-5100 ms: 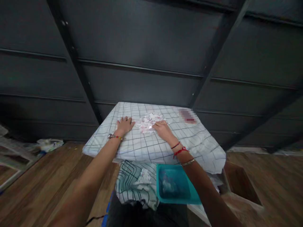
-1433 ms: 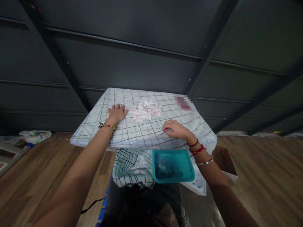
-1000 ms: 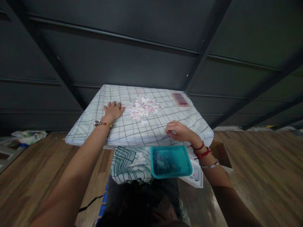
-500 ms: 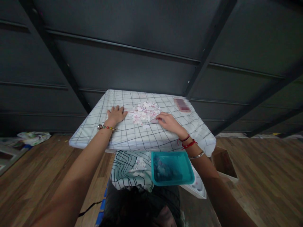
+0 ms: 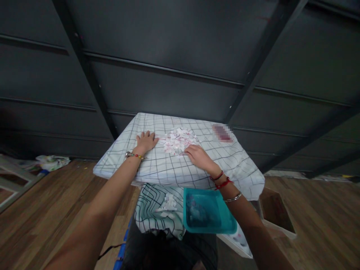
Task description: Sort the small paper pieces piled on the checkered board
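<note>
Paper scraps: heaped near the tabletop's centre.
Right hand: back at the heap's five o'clock; fingers together, grip unclear; handling apparently resumed.
Left hand: nine o'clock, fingers spread.

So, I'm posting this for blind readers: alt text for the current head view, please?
The right hand is at the near right edge of a pile of pinkish white scraps on a checked cloth; the left hand rests spread beside the pile. Nearer the wearer, a teal tray sits next to a patterned cloth bearing small white scraps.
</note>
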`<state>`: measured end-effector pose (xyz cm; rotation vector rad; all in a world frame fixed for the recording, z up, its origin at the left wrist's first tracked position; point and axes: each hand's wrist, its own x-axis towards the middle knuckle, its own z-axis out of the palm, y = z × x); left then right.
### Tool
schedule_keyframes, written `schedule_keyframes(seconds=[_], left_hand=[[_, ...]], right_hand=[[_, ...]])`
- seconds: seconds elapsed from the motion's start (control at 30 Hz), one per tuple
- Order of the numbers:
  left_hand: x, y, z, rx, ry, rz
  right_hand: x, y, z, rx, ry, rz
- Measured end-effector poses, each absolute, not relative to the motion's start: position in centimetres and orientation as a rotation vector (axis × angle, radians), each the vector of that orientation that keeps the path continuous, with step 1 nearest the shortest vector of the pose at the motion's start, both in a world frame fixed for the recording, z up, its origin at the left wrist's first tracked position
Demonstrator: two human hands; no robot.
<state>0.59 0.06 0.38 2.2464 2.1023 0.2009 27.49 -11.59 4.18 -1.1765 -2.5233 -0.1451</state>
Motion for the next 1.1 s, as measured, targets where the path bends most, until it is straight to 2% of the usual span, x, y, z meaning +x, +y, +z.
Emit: schedule_keyframes(seconds=[1.1], left_hand=[[0.6,0.0,0.5,2.242,2.079,0.210]], right_hand=[[25.3,-12.3,5.3,-1.273,-2.582,-0.402]])
